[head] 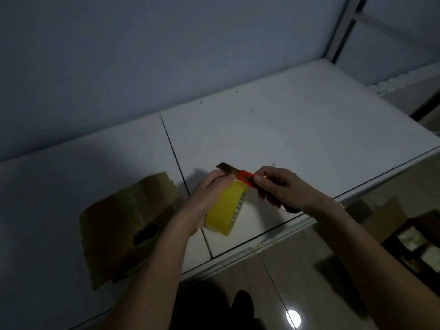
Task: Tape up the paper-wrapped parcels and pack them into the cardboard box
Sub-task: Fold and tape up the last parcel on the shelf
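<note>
My left hand [209, 194] is wrapped round the yellow tape roll [225, 210], fingers [217, 176] curled over its top, holding it on edge just above the worktop [285, 129] near the front edge. My right hand [283, 186] grips the red utility knife [245, 178] by its handle, thumb and fingers closed tight around it. The blade [226, 169] is slid out and lies across the top of the roll, right beside my left fingertips; whether it touches the tape I cannot tell.

To the left of my left forearm, a brown paper-wrapped parcel [126, 225] lies flat on the worktop, close to the front edge, with shiny tape strips across its top and a dark patch near its right side. It touches neither hand.

Off the worktop's right end, down on the tiled floor [273, 270], stands the open cardboard box [404, 229], flaps up, with pale shapes inside that are too dim to make out. A dark seam runs across the worktop from back to front, passing under the roll.
</note>
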